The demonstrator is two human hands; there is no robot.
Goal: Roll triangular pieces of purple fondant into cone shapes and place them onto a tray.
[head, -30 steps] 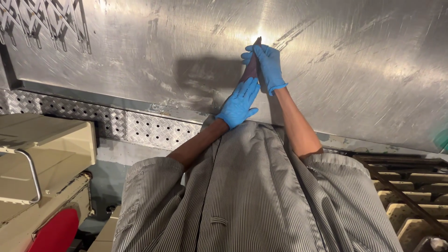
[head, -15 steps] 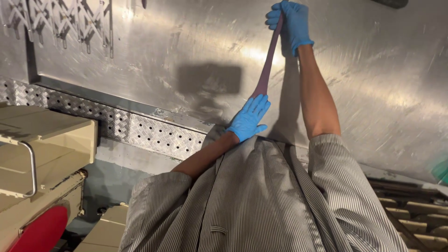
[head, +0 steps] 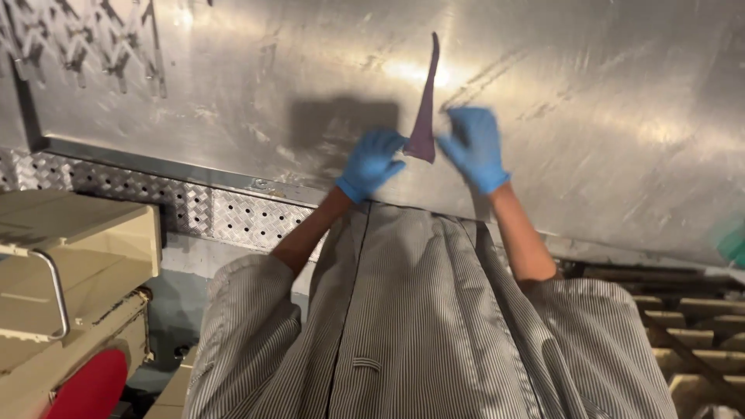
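Single head-worn view, steeply downward, close over torso, facing steel table (head: 233, 93)

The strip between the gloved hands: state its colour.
Dull purple strip, tapering to a point, seen in the head view.

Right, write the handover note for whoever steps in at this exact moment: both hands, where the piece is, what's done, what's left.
Left hand: blue glove, fingertips pinching the wide lower end of the purple strip.
Right hand: blue glove, open, just beside the strip's lower end; blurred, so contact cannot be told.
Strip: a long, thin taper, point away from the body, over the steel table, in front of the striped coat.
Done: the strip is drawn out long and narrow.
Left: it is not yet set down or passed on; I cannot tell whether it rests on the steel or hangs above it.
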